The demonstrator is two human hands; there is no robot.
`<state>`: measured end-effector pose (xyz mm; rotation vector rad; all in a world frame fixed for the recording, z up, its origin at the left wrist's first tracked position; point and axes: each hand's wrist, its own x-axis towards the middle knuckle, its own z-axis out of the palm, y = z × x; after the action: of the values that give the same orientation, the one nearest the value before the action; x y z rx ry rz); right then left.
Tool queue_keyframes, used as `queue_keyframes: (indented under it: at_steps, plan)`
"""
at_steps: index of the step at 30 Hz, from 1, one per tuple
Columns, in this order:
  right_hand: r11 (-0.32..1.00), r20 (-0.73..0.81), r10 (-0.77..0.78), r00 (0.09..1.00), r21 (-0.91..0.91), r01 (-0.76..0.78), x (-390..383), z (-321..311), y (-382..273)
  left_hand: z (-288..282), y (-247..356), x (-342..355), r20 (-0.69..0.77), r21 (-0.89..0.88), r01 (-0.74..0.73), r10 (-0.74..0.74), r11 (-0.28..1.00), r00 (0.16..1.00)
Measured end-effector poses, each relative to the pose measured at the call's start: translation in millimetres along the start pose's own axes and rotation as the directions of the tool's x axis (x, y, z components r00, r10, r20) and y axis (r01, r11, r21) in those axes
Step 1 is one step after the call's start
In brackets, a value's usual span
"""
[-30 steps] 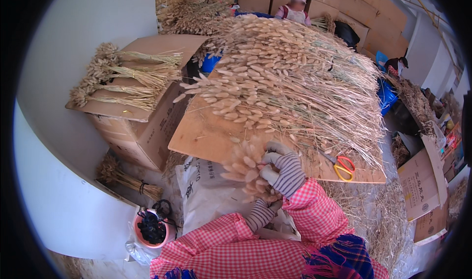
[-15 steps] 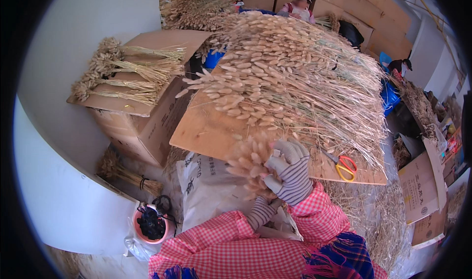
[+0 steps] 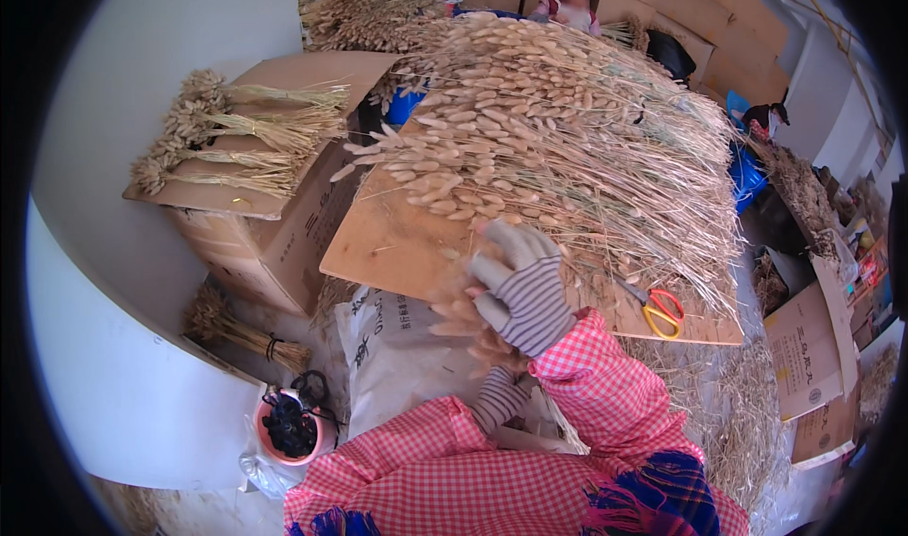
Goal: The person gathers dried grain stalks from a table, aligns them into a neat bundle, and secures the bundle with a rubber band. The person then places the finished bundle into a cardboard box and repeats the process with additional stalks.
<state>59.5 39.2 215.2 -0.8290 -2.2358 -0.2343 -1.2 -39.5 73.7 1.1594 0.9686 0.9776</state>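
Note:
In front of the wooden board (image 3: 378, 243), low and close to my body, my left hand (image 3: 498, 399) in a striped fingerless glove grips a bunch of dried bunny-tail grass (image 3: 456, 320). Its fluffy heads point up; my right forearm and hand cover part of the bunch, and the left fingers are mostly hidden. Above those heads, at the board's near edge, my right hand (image 3: 520, 285) has its fingers stretched and apart, slightly blurred. Just beyond it lies a large pile of loose bunny-tail stems (image 3: 567, 148). Scissors (image 3: 662, 311) with red and yellow handles rest by the board's front right edge.
Tied bunches (image 3: 255, 120) lie on a cardboard box (image 3: 246, 243) at left; another bunch (image 3: 246, 333) is below. A pink bucket (image 3: 291, 432) holds black ties. A white sack (image 3: 397, 356) sits under the board. Two people (image 3: 570, 7) are farther back.
My right hand has moved up and left from the bunch toward the pile, its fingers spreading. The left hand stays low with the bunch. The whole view has shifted slightly.

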Motion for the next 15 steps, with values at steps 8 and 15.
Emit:
queue_keyframes:
  at_steps: [8,15]
  plan:
    - [0.926,0.151,0.293,0.944,0.203,-0.319,-77.1,-17.9,27.4,-39.6,3.3,20.2,-0.082,-0.308,0.079,-0.109,0.948,0.991]
    - [0.869,0.096,0.366,0.925,0.319,-0.377,-71.9,-18.0,46.1,-24.2,7.9,13.2,0.018,-0.284,0.104,-0.103,0.953,0.995]
